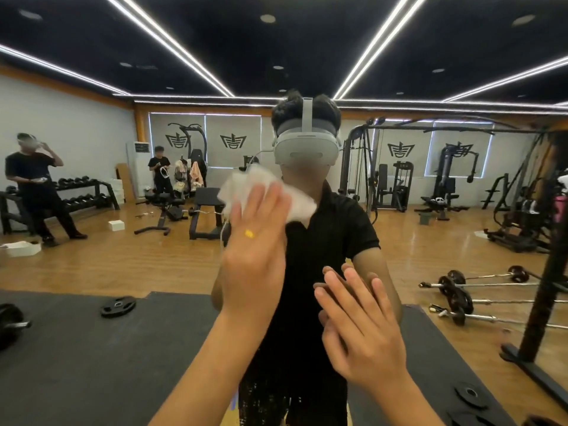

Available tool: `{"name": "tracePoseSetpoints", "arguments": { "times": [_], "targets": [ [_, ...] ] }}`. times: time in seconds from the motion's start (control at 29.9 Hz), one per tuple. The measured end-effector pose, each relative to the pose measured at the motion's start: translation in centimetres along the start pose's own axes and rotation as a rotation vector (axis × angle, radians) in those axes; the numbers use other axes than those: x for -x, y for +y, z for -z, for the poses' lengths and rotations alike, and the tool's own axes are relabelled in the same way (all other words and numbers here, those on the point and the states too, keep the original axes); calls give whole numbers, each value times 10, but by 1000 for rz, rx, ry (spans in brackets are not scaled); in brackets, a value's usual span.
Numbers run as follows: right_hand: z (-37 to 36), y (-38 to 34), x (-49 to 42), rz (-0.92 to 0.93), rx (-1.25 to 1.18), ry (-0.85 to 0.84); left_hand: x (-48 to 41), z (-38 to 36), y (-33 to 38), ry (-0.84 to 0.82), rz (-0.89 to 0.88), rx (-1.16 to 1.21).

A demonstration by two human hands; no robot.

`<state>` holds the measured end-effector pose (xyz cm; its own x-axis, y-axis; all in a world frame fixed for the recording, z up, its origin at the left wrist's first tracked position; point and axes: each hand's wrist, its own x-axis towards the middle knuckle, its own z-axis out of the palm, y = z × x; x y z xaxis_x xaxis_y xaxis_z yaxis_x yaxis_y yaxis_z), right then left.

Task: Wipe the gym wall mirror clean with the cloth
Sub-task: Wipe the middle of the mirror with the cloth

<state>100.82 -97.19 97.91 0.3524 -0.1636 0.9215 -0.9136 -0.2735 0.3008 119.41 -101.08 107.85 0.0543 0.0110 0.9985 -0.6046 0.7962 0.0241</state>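
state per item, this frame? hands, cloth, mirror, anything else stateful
mirror: upright; marks on it not discernible
cloth: crumpled, pinned against mirror
left hand: fingers straight, pressing cloth
right hand: fingers straight, fingertips at mirror, holds nothing
ceiling light strips: lit, seen in reflection

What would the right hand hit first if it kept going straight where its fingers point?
The mirror, most likely. The right hand has its fingertips seemingly meeting their own reflection, so the glass is right there, though depth is hard to judge from one view.
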Motion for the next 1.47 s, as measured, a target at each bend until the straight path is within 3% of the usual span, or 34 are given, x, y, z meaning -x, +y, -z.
{"name": "tracePoseSetpoints", "arguments": {
  "times": [0.17,0.43,0.77,1.1,1.24,1.47],
  "targets": [
    [-1,-5,-3,-31,5,8,-96,-19,4,30,9,25],
    [2,-3,-2,-13,2,1,12,-5,16,-91,17,88],
    [5,-2,-2,-13,-21,-28,-119,-40,30,53,41,53],
    [4,0,-2,-10,-32,-7,29,11,6,-99,57,-65],
    [3,1,0,-7,-34,6,-7,7,-8,-69,-52,-122],
    [1,-2,-2,-6,-33,20,-75,8,-21,-30,-22,-26]
  ]
}}
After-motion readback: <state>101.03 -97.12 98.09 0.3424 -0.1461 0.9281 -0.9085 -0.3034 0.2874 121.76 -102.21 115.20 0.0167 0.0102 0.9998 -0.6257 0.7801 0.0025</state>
